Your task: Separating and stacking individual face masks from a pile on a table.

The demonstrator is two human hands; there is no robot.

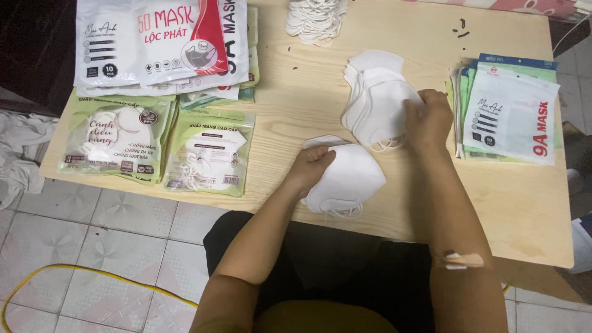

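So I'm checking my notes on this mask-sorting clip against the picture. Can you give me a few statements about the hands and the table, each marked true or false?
1. The left hand rests on a small stack of white masks. True.
2. The right hand holds a green packet. False: it touches the fanned pile of white masks.
3. Sealed green packets lie at the table's left. True.
4. The wooden table stands on carpet. False: the floor is tiled.
5. A bundle of white loops lies at the far edge. True.
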